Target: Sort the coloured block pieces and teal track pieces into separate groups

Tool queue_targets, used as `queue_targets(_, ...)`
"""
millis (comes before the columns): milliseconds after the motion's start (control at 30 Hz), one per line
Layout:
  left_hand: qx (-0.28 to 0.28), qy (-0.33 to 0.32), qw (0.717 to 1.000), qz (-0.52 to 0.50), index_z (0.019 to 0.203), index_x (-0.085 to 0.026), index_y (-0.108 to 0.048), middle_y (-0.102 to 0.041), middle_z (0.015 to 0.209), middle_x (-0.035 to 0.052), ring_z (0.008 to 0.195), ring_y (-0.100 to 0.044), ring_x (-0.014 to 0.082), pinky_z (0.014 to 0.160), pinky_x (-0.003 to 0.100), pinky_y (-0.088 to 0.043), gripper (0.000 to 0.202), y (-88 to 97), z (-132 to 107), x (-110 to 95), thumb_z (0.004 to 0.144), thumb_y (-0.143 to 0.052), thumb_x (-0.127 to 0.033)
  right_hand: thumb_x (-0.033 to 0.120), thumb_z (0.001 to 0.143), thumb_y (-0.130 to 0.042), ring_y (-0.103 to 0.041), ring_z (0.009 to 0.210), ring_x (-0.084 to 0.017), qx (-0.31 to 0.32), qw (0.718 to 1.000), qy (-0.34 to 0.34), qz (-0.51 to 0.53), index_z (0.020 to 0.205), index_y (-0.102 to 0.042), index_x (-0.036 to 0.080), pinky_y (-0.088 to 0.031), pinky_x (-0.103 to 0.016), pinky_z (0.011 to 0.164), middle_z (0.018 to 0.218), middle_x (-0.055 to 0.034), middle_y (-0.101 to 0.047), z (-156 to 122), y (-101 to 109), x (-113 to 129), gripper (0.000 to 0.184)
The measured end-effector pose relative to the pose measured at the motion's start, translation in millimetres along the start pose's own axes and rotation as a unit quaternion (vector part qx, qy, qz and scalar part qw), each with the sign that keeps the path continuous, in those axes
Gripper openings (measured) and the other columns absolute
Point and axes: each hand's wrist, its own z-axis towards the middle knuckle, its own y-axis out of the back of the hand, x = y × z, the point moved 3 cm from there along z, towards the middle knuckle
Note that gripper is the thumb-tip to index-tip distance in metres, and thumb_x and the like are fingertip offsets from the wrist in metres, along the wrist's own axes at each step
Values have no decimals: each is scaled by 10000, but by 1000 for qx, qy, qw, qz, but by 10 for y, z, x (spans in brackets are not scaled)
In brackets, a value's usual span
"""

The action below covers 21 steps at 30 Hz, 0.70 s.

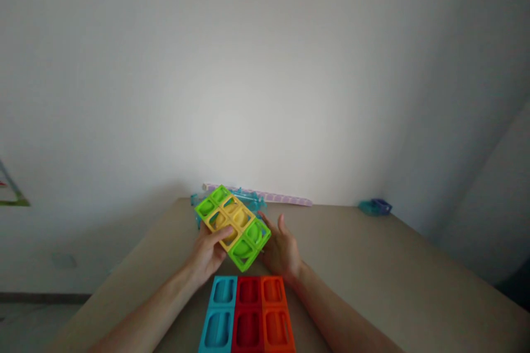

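Note:
My left hand (210, 251) grips a green and yellow plastic block panel (240, 215) made of joined frames with rounded hollows, its thumb pressed on a yellow section. The panel is tilted above the table. At the panel's right end is my right hand (284, 245), with thumb and fingers apart; whether its fingers touch the panel's far side is hidden. Below both hands, close to me, lies a second block panel (249, 309) in blue, red and orange strips.
Behind the held panel are translucent blue plastic pieces (248, 197) on the table (348, 265). A long pale purple patterned strip (285, 198) lies along the wall. Teal and dark-blue items (375, 207) sit at the back right corner.

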Motion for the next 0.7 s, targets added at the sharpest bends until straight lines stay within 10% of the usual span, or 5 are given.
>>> queue_targets(233, -67, 56, 993, -84, 1169, -148, -579, -743, 844, 73, 779, -718, 266, 704, 413, -597, 379, 26, -25, -105, 794, -604, -189, 759, 825, -258, -656, 768, -233, 29, 952, -255, 168, 1444, -269, 240, -481, -390, 664, 1003, -120, -668, -58, 32, -189, 808)
queue_targets(467, -75, 65, 994, -49, 1153, -131, -587, -745, 830, 85, 739, -721, 262, 675, 398, -598, 361, 5, -26, -120, 798, -602, -190, 648, 894, -310, -578, 806, -220, -88, 943, -70, -314, 857, -717, 162, -415, -342, 760, 838, -100, -634, -119, 135, 132, 635)
queue_targets(700, 32, -12, 998, 43, 1293, -248, -470, -706, 1071, 78, 913, -695, 278, 770, 412, -580, 609, -131, -70, -67, 737, -719, -265, 561, 886, -466, -567, 719, -152, 8, 990, -27, -141, 1295, -508, 215, -450, -257, 618, 958, -41, -629, -167, -108, 327, 537)
